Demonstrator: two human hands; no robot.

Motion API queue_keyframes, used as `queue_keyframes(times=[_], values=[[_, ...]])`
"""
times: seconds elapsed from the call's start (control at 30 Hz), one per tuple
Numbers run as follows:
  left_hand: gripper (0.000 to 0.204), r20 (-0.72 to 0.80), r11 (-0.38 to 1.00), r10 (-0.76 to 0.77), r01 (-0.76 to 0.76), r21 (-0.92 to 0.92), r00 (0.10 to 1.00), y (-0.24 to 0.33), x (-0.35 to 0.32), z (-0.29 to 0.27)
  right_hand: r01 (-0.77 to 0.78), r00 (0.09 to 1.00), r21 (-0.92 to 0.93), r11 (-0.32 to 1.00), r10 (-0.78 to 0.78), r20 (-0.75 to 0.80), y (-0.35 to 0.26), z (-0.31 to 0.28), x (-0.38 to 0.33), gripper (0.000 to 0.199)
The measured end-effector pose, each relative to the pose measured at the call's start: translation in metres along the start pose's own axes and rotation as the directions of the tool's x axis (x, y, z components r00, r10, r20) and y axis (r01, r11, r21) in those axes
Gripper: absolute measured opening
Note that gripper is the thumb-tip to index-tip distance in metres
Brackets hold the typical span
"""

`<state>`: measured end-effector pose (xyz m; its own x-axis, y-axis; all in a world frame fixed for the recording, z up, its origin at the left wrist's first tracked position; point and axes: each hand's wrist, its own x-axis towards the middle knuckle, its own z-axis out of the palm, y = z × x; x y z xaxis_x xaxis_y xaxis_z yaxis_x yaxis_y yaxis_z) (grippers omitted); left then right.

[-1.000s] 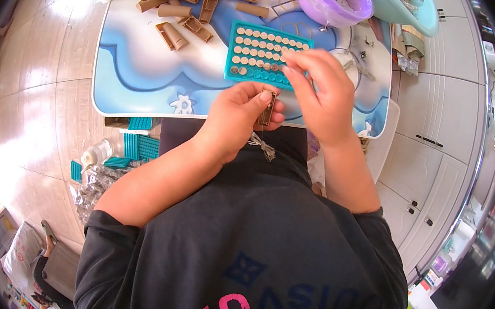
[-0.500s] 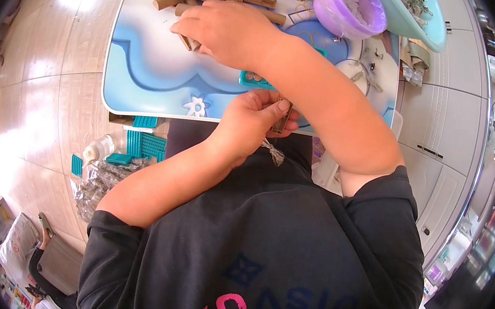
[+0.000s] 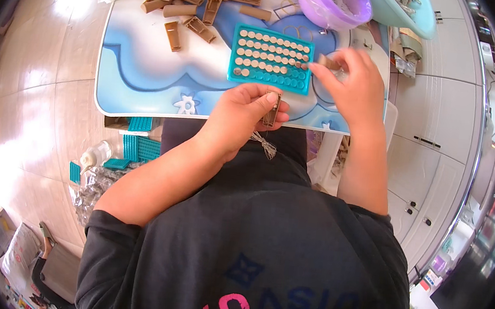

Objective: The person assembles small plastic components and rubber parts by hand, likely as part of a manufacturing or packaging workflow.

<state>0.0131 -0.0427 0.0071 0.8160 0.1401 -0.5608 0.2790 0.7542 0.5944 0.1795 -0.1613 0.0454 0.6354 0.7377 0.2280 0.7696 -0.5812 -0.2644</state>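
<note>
A teal tray (image 3: 271, 58) with rows of small round silver discs lies on a low blue and white table (image 3: 148, 73). My left hand (image 3: 241, 112) is at the table's near edge, pinching a small brown rectangular holder (image 3: 271, 108) with thin wires hanging below it. My right hand (image 3: 353, 81) rests just right of the tray and holds a small brown piece (image 3: 328, 61) between its fingertips.
Several brown rectangular pieces (image 3: 190, 6) lie scattered at the table's far side. A purple bowl (image 3: 335, 3) and a light teal basin (image 3: 404, 12) stand at the far right. Teal trays (image 3: 140, 144) and plastic bags (image 3: 93, 181) sit on the floor to my left. White cabinets (image 3: 433, 142) are on the right.
My right hand reached across to the pile of brown pieces at the far left, then came back to the right of the tray with a brown piece. My left hand stayed put.
</note>
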Motion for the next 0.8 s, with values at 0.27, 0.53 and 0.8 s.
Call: queue_keyframes(times=[0.27, 0.53, 0.8], values=[[0.025, -0.028, 1.0, 0.012, -0.012, 0.004, 1.0, 0.003, -0.001, 0.004, -0.423, 0.878, -0.231, 0.876, 0.459, 0.133, 0.033, 0.008, -0.047, 0.049], [0.032, -0.036, 0.999, 0.003, -0.001, 0.046, 0.999, 0.005, -0.001, 0.004, -0.439, 0.859, 0.292, 0.85, 0.301, 0.414, 0.052, -0.005, -0.058, 0.064], [0.037, 0.003, 0.999, -0.019, 0.019, -0.032, 1.0, 0.005, -0.001, -0.001, -0.195, 0.952, 0.185, 0.963, 0.14, 0.273, -0.007, -0.014, -0.059, 0.056]])
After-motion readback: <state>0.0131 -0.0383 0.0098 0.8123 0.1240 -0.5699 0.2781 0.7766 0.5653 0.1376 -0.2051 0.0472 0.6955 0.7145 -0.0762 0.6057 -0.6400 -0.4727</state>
